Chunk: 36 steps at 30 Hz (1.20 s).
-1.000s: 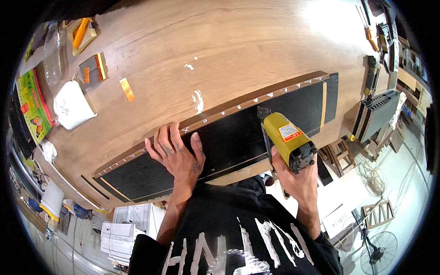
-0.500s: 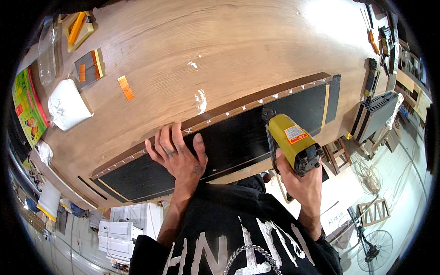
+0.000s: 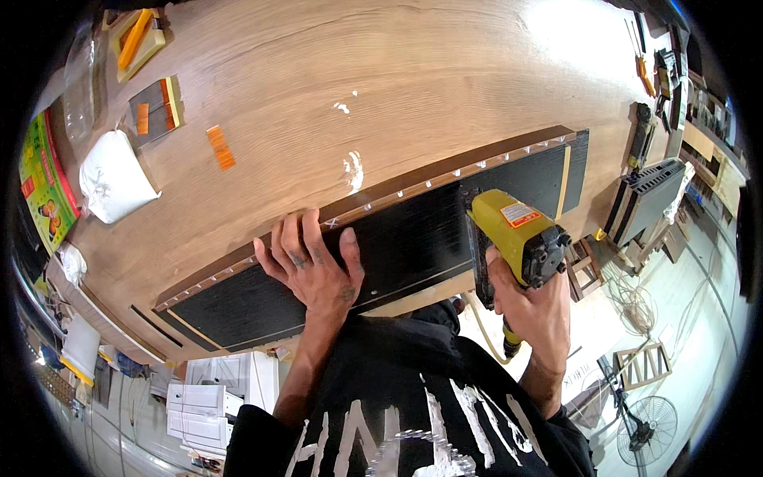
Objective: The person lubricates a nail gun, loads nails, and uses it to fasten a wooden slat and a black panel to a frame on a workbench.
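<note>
A long black panel (image 3: 397,254) lies aslant on the table, with a brown wooden strip (image 3: 445,174) along its far edge. White marks dot the strip at intervals. My left hand (image 3: 315,266) rests on the panel, fingers spread, fingertips over the strip and thumb apart. In my right hand (image 3: 531,306) is a yellow-green nail gun (image 3: 517,226), gripped by its handle. Its dark nose is over the panel, close to the strip; whether they touch I cannot tell. A pale hose is partly visible below its handle.
The wood-grain table (image 3: 262,79) carries an orange nail strip (image 3: 220,147), a white bag (image 3: 118,179) and a clear bottle (image 3: 82,91) at left. A black slotted box (image 3: 650,203) stands at right. On the floor are a fan (image 3: 645,431) and coiled cable (image 3: 633,308).
The nail gun has turned slightly and shifted a little to the right with my right hand. More of its lower fitting and hose shows. My left hand stays on the strip.
</note>
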Available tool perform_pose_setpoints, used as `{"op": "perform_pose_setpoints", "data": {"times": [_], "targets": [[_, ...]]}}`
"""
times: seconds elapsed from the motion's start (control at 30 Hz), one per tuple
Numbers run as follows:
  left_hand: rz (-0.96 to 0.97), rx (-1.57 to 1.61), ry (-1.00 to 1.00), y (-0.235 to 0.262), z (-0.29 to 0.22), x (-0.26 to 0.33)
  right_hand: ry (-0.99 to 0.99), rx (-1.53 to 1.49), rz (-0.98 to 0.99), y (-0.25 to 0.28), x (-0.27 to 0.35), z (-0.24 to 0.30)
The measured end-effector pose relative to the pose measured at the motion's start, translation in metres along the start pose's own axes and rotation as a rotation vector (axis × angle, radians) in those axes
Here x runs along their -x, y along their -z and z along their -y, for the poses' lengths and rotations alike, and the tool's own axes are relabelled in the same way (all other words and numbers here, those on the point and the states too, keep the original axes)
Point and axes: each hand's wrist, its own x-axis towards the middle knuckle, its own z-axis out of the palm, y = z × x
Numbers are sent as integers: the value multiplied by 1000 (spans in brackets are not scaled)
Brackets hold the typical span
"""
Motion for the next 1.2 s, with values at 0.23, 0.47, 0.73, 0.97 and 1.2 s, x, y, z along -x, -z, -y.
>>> {"op": "perform_pose_setpoints", "data": {"times": [0.23,0.47,0.73,0.97,1.2], "targets": [[-7,8,5,0,0,4,-6,75,19,-2,8,8],[2,34,16,-1,2,1,-18,2,117,-16,12,19],[20,53,21,-3,3,4,-114,9,95,-19,14,18],[38,48,21,-3,4,4,-59,51,60,-21,14,16],[19,49,20,0,1,1,-13,21,69,-21,9,22]]}}
